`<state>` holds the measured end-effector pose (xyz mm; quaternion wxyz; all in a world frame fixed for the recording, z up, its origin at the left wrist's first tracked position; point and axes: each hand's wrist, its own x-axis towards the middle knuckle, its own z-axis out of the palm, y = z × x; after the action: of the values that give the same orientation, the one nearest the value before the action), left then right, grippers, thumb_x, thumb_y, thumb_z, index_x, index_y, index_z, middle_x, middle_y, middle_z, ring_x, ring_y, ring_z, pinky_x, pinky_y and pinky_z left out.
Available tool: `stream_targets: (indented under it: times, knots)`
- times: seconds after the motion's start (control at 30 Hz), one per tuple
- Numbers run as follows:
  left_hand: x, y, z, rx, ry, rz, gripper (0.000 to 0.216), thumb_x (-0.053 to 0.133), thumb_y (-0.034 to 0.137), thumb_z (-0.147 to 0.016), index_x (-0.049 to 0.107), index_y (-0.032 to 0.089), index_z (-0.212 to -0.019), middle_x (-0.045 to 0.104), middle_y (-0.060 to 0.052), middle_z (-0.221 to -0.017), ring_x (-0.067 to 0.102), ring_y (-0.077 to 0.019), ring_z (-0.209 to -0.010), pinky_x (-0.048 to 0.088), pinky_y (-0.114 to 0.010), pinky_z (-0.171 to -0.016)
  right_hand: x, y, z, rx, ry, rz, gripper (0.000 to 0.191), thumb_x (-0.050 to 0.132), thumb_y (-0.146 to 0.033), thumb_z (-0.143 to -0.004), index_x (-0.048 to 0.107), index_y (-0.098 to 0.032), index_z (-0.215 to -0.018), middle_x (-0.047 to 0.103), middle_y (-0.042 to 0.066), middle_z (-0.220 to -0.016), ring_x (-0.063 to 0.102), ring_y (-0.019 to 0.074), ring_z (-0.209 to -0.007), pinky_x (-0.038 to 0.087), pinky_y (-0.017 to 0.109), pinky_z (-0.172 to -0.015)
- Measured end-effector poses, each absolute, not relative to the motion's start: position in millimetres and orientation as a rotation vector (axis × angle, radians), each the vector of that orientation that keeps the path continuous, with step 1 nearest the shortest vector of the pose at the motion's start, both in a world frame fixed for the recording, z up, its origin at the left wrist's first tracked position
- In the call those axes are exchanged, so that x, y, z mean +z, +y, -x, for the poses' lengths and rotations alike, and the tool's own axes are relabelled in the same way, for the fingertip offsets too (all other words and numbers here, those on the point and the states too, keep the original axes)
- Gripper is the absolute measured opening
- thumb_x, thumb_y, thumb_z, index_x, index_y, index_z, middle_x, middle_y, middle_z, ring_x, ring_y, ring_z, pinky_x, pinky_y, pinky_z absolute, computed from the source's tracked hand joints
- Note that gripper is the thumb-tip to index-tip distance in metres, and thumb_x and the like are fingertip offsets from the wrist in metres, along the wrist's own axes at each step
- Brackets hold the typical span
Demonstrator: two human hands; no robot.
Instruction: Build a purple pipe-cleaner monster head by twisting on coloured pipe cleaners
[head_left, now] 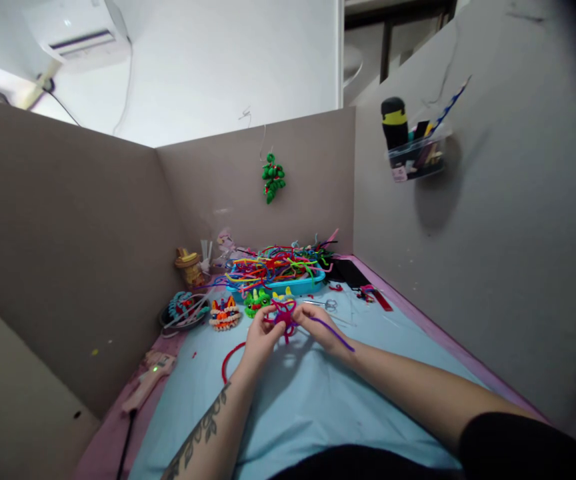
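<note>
Between my two hands, above the blue cloth, is a magenta pipe cleaner shape (284, 317) with loops sticking out around a dense middle. My left hand (262, 331) pinches it from the left, thumb toward its middle. On the other side, my right hand (317, 325) has its fingers closed at the shape's right edge. A purple pipe cleaner (332, 331) runs from there across the back of that hand toward the wrist. Left of my left forearm, a red pipe cleaner (225, 363) curves on the cloth.
A blue tray (295, 287) heaped with pipe cleaners stands at the back. In front sit a green figure (257, 304) and an orange-and-white one (225, 315). Scissors (330, 305) lie right of my hands. A pink glue gun (149, 381) lies at left. Grey partitions enclose the table.
</note>
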<state>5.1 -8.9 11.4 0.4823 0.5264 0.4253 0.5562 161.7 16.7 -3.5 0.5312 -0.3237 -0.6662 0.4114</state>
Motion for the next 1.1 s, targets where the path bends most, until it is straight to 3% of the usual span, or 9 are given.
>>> stream_targets:
  times: [0.17, 0.5, 0.73, 0.9, 1.1]
  knots:
    - [12.7, -7.0, -2.2, 1.366, 1.043, -1.185, 0.057, 0.075, 0.035, -0.057, 0.051, 0.015, -0.105, 0.055, 0.005, -0.055, 0.052, -0.0106, -0.050, 0.038, -0.022, -0.053, 0.4, 4.4, -157.4, 0.969, -1.674, 0.735, 0.024, 0.061, -0.041, -0.076, 0.057, -0.017, -0.081, 0.061, 0.001, -0.070, 0.057, 0.0144, -0.065, 0.046, 0.027, -0.063]
    - [8.6, -4.3, -1.4, 1.349, 0.984, -1.162, 0.053, 0.073, 0.032, -0.060, 0.049, 0.015, -0.104, 0.049, 0.008, -0.050, 0.046, -0.0077, -0.044, 0.031, -0.019, -0.048, 2.0, 3.4, -159.2, 0.725, -1.700, 0.801, 0.015, 0.062, -0.032, -0.075, 0.063, -0.017, -0.078, 0.062, 0.002, -0.074, 0.055, 0.0151, -0.069, 0.045, 0.028, -0.068]
    - [15.5, -10.3, -2.6, 1.353, 1.011, -1.269, 0.049, 0.072, 0.032, -0.063, 0.047, 0.016, -0.102, 0.059, 0.002, -0.065, 0.053, -0.0101, -0.054, 0.037, -0.020, -0.052, 4.8, 4.0, -156.0, 1.010, -1.556, 0.818, 0.022, 0.065, -0.037, -0.069, 0.057, -0.017, -0.067, 0.053, -0.002, -0.060, 0.047, 0.0125, -0.058, 0.039, 0.025, -0.058]
    - [14.2, -10.9, -1.4, 1.381, 1.041, -1.422, 0.045, 0.069, 0.034, -0.066, 0.049, 0.016, -0.101, 0.056, 0.002, -0.068, 0.052, -0.0098, -0.058, 0.037, -0.019, -0.054, 6.6, 6.4, -155.3, 1.260, -1.397, 0.750, 0.024, 0.069, -0.032, -0.062, 0.052, -0.016, -0.058, 0.049, -0.004, -0.057, 0.043, 0.0109, -0.057, 0.035, 0.024, -0.058]
    - [15.6, -15.3, -4.1, 1.351, 1.064, -1.577, 0.043, 0.064, 0.035, -0.071, 0.047, 0.016, -0.106, 0.046, 0.006, -0.060, 0.043, -0.0076, -0.049, 0.031, -0.020, -0.048, -4.4, 14.1, -152.9, 1.401, -1.223, 0.768, 0.025, 0.071, -0.025, -0.054, 0.048, -0.016, -0.048, 0.045, -0.005, -0.054, 0.040, 0.0094, -0.055, 0.030, 0.025, -0.058]
